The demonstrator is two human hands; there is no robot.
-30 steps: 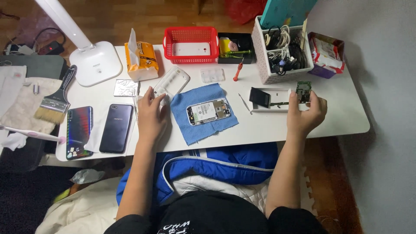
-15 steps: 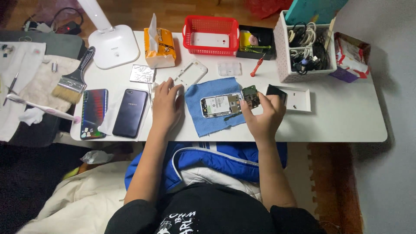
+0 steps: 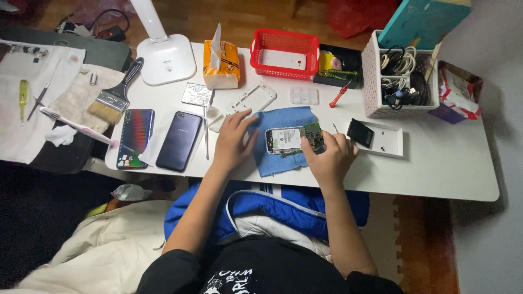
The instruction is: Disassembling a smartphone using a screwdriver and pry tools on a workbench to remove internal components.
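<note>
An opened phone body (image 3: 284, 140) lies on a blue cloth (image 3: 280, 163) at the middle of the white table (image 3: 436, 174). My right hand (image 3: 329, 158) holds a small green circuit board (image 3: 313, 134) against the phone's right end. My left hand (image 3: 233, 142) rests flat on the cloth's left edge, fingers spread, holding nothing. A white phone frame (image 3: 251, 99) lies just beyond the left hand.
Two phones (image 3: 180, 140) and a metal pry tool (image 3: 206, 133) lie to the left. A brush (image 3: 111, 98), lamp base (image 3: 166, 60), tissue pack (image 3: 220, 62), red basket (image 3: 284, 54), red screwdriver (image 3: 338, 96), white cable bin (image 3: 400, 76) and a white tray with a black part (image 3: 360, 133) ring the work area.
My right hand has come left from the white tray with the green board and now sets it on the phone. The left hand stayed on the cloth.
</note>
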